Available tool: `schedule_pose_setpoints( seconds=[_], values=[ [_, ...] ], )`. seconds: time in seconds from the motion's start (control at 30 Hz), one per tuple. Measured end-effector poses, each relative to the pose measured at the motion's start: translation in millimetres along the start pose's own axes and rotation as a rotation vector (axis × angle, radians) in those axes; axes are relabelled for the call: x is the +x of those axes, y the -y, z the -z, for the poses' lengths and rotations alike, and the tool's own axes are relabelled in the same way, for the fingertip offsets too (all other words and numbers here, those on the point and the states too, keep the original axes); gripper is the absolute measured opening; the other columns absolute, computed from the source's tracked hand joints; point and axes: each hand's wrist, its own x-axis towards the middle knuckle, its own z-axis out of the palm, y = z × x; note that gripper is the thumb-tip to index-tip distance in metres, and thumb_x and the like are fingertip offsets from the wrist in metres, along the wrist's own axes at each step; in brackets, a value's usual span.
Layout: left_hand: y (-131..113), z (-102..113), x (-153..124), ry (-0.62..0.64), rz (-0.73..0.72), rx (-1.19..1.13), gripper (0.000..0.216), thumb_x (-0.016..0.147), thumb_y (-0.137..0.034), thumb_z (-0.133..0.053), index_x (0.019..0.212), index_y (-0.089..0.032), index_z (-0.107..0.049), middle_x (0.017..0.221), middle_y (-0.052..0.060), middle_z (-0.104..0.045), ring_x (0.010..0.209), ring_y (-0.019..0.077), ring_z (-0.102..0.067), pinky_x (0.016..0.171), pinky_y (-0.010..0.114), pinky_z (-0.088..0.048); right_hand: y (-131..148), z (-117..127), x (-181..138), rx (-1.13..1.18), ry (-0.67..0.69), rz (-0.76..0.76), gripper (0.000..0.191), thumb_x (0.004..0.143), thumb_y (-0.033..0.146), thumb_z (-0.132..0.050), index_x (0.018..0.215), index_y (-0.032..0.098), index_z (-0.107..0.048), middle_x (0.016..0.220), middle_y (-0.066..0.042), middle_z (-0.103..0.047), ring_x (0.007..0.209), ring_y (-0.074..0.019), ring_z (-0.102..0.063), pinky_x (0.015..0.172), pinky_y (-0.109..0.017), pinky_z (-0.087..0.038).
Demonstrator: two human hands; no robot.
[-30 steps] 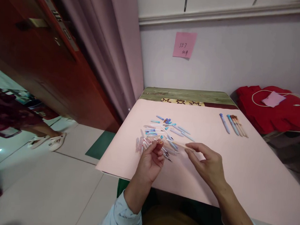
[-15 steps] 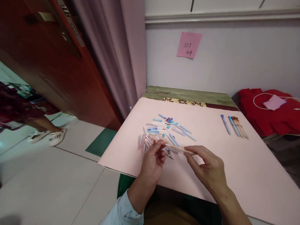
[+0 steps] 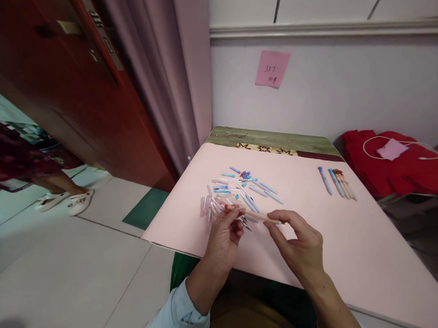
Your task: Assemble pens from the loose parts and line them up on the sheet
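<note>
Between my two hands lies a beige pen (image 3: pixel 256 215) with a brown end, held nearly level above the table. My left hand (image 3: pixel 226 232) is closed around its brown end. At the other end, the thumb and fingers of my right hand (image 3: pixel 298 237) pinch the tip. Below and behind my left hand spreads a pile of loose pen parts: blue barrels (image 3: pixel 273 197), clear tubes (image 3: pixel 204 206), refills (image 3: pixel 226 187) and small blue and brown toppers (image 3: pixel 245 175). Some of the pile is hidden by my fingers.
Several whole pens (image 3: pixel 339 184) with blue or brown tops lie in a row on the right of the pink table (image 3: pixel 367 267). Red cloth (image 3: pixel 364 165) with a white cord is beyond the right edge. A person's feet (image 3: pixel 80 201) stand on the floor at left.
The view has shifted slightly. Both hands keep their hold on the beige pen, which has hardly moved.
</note>
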Motion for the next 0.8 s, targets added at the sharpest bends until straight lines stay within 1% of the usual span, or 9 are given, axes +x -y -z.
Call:
schedule_pose_setpoints(
  seconds=[0.13, 0.37, 0.6, 0.67, 0.8],
  values=[
    [-1.0, -0.7, -1.9, 0.013, -0.001, -0.011, 0.032, 0.060, -0.016, -0.085, 0.083, -0.014, -0.063, 0.072, 0.001, -0.068, 0.049, 0.0048, -0.052, 0.041, 0.014, -0.034, -0.1, 0.6, -1.4, 0.024, 0.020, -0.014, 0.005, 0.089, 0.027, -0.065, 0.093, 0.024, -0.066, 0.086, -0.001, -0.072, 0.074, -0.0161, -0.068, 0.068, -0.027, -0.058],
    [0.0, -1.8, -2.9, 0.023, -0.009, 0.001, 0.033, 0.058, -0.019, -0.087, 0.081, -0.013, -0.064, 0.071, 0.001, -0.067, 0.049, 0.0044, -0.051, 0.040, 0.014, -0.035, -2.7, -0.7, -3.0, 0.038, 0.016, -0.034, 0.009, 0.088, 0.031, -0.067, 0.088, 0.022, -0.068, 0.080, -0.001, -0.072, 0.066, -0.0140, -0.064, 0.063, -0.025, -0.054],
    [1.0, -5.1, -3.6, 0.051, -0.043, 0.023, 0.032, 0.058, -0.022, -0.088, 0.079, -0.013, -0.066, 0.071, 0.000, -0.066, 0.048, 0.0032, -0.050, 0.039, 0.014, -0.035, 1.9, -3.7, -5.5, -0.006, -0.010, -0.073, 0.013, 0.087, 0.033, -0.068, 0.085, 0.021, -0.070, 0.075, 0.000, -0.072, 0.059, -0.0109, -0.061, 0.056, -0.021, -0.049],
    [1.3, -5.5, -3.7, 0.059, -0.046, 0.032, 0.031, 0.059, -0.023, -0.088, 0.079, -0.012, -0.066, 0.072, 0.000, -0.066, 0.048, 0.0030, -0.051, 0.039, 0.013, -0.036, 3.6, -4.0, -5.5, -0.027, -0.001, -0.077, 0.016, 0.089, 0.034, -0.066, 0.082, 0.020, -0.070, 0.072, 0.001, -0.071, 0.056, -0.0098, -0.061, 0.055, -0.019, -0.047],
    [1.5, -6.6, -5.2, 0.062, -0.026, 0.027, 0.031, 0.062, -0.024, -0.087, 0.084, -0.011, -0.069, 0.078, 0.002, -0.070, 0.051, 0.0035, -0.056, 0.039, 0.011, -0.038, 4.2, -6.6, -7.0, -0.098, 0.044, -0.094, 0.032, 0.094, 0.041, -0.058, 0.073, 0.020, -0.070, 0.063, 0.001, -0.070, 0.050, -0.0096, -0.061, 0.051, -0.019, -0.042]
  ],
)
